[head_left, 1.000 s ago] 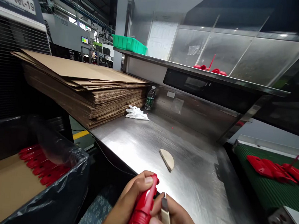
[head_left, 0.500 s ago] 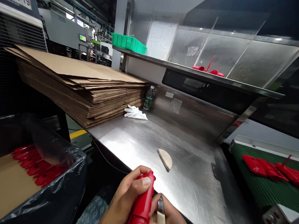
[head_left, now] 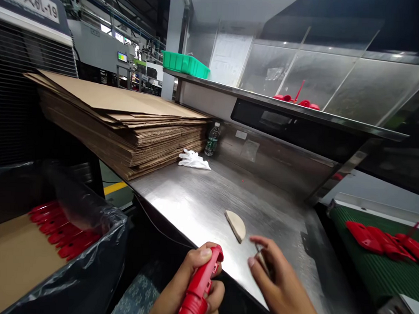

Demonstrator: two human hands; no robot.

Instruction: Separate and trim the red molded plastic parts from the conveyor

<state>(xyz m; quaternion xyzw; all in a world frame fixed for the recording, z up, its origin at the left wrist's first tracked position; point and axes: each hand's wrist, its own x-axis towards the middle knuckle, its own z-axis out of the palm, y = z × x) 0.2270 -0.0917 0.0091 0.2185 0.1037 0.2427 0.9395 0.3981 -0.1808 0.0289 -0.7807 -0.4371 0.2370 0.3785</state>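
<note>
Left hand [head_left: 188, 287] has its fingers wrapped tight around a red plastic part [head_left: 200, 287], thumb pressed near the top end, the part held upright-tilted just off the near edge of the steel worktop [head_left: 207, 203]. Right hand [head_left: 276, 282] is apart from the part, over the worktop — fingers loosely curled around a small blade tool [head_left: 260, 258]; only a sliver of it shows and it is blurred, so the exact grip is unclear. The blade tip points roughly toward the flat half-round pad [head_left: 236, 225] lying on the worktop just ahead of the hand.

Step in hand, as I read it: trimming or deburring the red part, with the blade hand off the piece — a pause between strokes or a check of the edge. The next move likely calls for bringing blade and part close together, a steady left grip, and the cutting edge angled away from the left thumb.

Around: a bag-lined carton [head_left: 31, 260] at left holds more red parts [head_left: 61, 236] in rows; a green conveyor belt [head_left: 368, 264] at right carries a cluster of red mouldings [head_left: 384, 241]. Farther back sit a stack of flat cardboard [head_left: 127, 124], a white glove [head_left: 193, 160], a water bottle [head_left: 213, 139]. On the upper shelf [head_left: 303, 112] are a green bin [head_left: 186, 64] and a few red pieces [head_left: 297, 99].
</note>
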